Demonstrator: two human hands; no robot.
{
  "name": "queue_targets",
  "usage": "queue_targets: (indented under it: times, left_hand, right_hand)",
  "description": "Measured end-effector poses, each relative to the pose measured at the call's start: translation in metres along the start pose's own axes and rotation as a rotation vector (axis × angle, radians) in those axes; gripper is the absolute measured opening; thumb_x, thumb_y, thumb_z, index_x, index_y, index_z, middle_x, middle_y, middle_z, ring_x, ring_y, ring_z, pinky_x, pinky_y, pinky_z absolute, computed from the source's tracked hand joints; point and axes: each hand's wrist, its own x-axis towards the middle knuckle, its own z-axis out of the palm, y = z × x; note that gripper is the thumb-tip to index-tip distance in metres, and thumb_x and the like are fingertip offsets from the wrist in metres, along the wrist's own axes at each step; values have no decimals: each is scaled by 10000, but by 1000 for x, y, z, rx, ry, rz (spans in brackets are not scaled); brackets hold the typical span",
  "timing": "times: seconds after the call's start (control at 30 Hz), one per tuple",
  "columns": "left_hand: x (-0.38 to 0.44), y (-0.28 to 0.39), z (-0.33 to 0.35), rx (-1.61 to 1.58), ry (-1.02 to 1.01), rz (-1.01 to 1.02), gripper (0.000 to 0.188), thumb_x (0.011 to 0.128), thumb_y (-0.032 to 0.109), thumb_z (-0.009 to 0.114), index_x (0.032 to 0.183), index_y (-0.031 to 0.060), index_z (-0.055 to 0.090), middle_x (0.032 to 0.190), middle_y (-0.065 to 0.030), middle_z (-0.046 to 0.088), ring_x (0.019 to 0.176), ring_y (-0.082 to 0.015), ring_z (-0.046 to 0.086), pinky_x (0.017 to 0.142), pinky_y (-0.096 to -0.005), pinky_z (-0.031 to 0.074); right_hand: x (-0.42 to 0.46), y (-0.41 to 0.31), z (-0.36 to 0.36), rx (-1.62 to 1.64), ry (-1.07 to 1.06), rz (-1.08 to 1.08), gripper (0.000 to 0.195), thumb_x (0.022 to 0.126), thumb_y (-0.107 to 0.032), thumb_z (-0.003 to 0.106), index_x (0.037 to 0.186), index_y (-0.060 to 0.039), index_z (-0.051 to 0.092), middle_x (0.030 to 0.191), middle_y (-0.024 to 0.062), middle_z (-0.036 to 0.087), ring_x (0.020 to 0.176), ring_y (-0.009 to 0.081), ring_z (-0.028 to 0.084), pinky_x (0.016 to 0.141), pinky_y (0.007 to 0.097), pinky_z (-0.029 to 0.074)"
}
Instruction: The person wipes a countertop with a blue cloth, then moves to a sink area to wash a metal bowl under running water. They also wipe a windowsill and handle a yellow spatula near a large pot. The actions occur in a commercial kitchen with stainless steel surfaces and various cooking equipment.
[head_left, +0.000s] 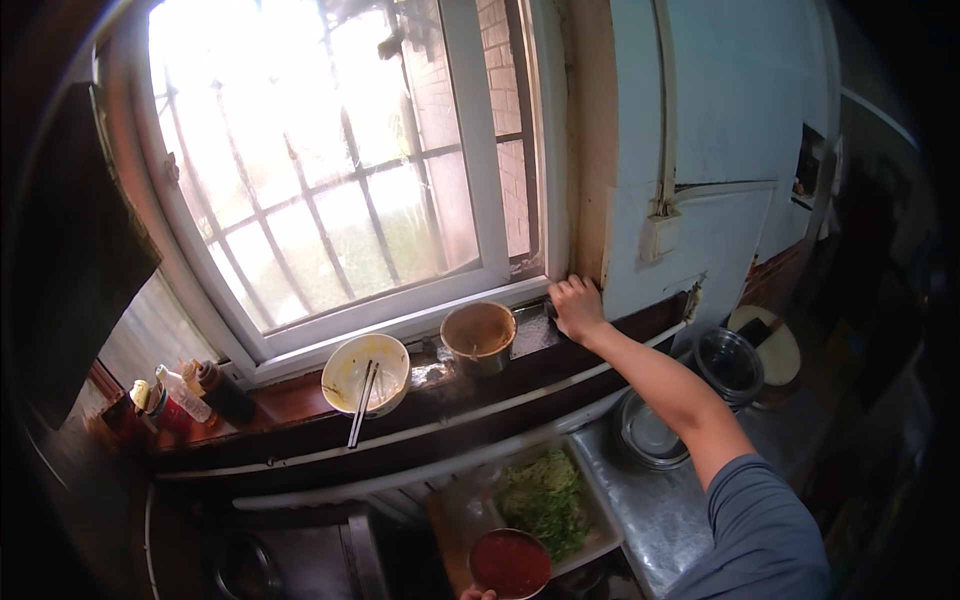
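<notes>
At the bottom edge, my left hand (478, 593) shows only its fingertips, which grip the rim of a round bowl (510, 564) of red sauce. The bowl is in front of a rectangular tray (613, 536) that holds shredded green and pale vegetables (546, 501). My right arm stretches out to the sill's right corner, where my right hand (577, 309) is curled beside the white window frame (517, 291). Something small and dark shows by its fingers; whether the hand grips it is hidden. Left of this hand stands a brown-stained metal pot (478, 337).
A stained bowl (366, 375) with chopsticks (361, 409) sits on the sill (300, 405). Several sauce bottles (187, 394) stand at its left end. A pipe (420, 435) runs below. Lidded round containers (726, 364) stand on the metal counter (664, 517) at right.
</notes>
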Motion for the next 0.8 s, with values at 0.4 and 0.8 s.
queue_targets:
  times: [0.4, 0.8]
  left_hand:
    - [5, 4, 2, 13, 23, -7, 88, 997, 12, 645, 976, 81, 595, 1065, -72, 673, 875, -220, 694, 710, -377, 655]
    - [5, 3, 8, -27, 21, -2, 113, 986, -5, 641, 944, 89, 594, 1047, -73, 680, 864, -233, 698, 696, -404, 655]
  right_hand:
    - [-8, -21, 8, 552, -36, 249, 566, 861, -364, 799, 1301, -81, 582, 1236, 141, 556, 1197, 364, 576, 1038, 473, 477]
    - [2, -4, -4, 368, 300, -167, 482, 778, -132, 819, 1227, -88, 649, 1258, 52, 638, 1219, 289, 556, 1000, 434, 464]
